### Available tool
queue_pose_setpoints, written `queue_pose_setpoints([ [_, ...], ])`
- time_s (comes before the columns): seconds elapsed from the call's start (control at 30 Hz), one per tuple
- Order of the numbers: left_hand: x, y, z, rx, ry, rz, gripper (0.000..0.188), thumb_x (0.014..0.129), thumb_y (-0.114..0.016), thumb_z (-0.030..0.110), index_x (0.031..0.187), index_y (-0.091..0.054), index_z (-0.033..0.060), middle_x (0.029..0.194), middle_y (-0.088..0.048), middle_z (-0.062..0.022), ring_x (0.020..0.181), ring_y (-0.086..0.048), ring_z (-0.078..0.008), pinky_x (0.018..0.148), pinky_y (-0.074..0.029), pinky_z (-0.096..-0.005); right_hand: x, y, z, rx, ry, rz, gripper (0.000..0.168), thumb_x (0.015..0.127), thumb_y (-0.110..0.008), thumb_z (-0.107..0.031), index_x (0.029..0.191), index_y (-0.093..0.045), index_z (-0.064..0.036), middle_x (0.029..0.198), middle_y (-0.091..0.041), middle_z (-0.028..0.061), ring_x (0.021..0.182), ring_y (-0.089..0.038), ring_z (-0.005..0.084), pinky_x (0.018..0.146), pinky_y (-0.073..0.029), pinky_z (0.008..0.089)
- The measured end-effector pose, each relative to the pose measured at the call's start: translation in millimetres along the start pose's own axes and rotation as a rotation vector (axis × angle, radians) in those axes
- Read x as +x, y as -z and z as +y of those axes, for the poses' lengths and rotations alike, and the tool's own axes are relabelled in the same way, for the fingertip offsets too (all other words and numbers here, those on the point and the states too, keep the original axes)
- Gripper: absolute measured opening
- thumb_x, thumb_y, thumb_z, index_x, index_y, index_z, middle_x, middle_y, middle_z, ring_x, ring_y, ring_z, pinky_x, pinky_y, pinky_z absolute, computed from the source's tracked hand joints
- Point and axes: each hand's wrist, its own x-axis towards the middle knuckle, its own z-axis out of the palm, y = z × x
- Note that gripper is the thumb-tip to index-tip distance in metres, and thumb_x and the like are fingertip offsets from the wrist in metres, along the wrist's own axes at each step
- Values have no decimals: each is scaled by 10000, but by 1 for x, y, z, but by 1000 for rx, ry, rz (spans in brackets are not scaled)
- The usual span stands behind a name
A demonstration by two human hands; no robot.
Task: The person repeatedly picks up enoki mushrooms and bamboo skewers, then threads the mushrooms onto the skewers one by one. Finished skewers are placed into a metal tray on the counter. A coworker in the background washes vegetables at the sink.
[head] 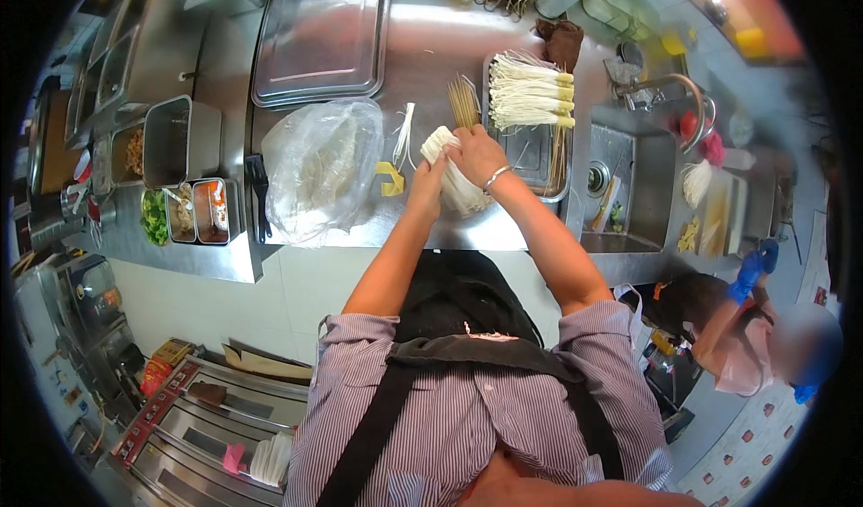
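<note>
A bundle of white enoki mushrooms lies slantwise over the steel counter. My left hand grips it from the left, thumb up near its thick end. From the right, my right hand, with a silver bracelet at the wrist, closes over the same bundle; whether it also holds a skewer is hidden. Just beyond my fingers lies a sheaf of bamboo skewers. Several enoki bunches lie in rows in a steel tray, with thin sticks along its right side. Loose enoki strands rest to the left.
Left of my hands are a clear plastic bag, a yellow strip, a black brush and a large lidded tray. A sink with a curved faucet is at right. A co-worker in blue gloves stands beyond it.
</note>
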Motion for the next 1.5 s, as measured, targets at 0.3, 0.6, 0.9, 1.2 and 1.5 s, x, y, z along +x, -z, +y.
queue_pose_setpoints([
  [0.3,-28,16,53,596,-23,-40,498,740,-751,173,1158,-540,4,1027,-627,-83,891,-611,-162,777,-488,-300,-40,-86,35,1060,-237,11,372,830,-621,-253,1110,-571,-14,978,-622,139,888,-604,213,790,-467,310],
  [0.6,-16,16,68,762,1,-246,592,679,-789,124,1177,-491,4,1059,-595,-67,967,-569,-139,847,-458,-288,-41,-50,30,644,-138,176,231,747,-663,-231,882,-665,-44,848,-654,133,764,-640,282,699,-504,352],
  [0.9,-1,23,66,760,6,-316,548,678,-769,95,1125,-460,19,1024,-585,-53,950,-561,-127,829,-460,-279,-32,-48,21,474,-151,177,261,688,-647,-263,844,-674,-55,792,-655,131,713,-627,313,659,-501,369],
  [1.2,8,26,75,692,111,-398,565,681,-757,92,1148,-448,14,1038,-587,-62,964,-564,-138,840,-457,-281,-36,-58,34,799,-202,138,233,718,-635,-176,900,-662,-33,753,-651,138,678,-633,271,653,-498,319],
  [1.5,16,27,69,798,87,-373,606,689,-770,156,1171,-440,-3,1048,-581,-71,969,-556,-141,854,-451,-282,-40,-29,38,496,-223,94,250,744,-617,-158,953,-630,-22,763,-647,140,691,-635,249,668,-499,315],
])
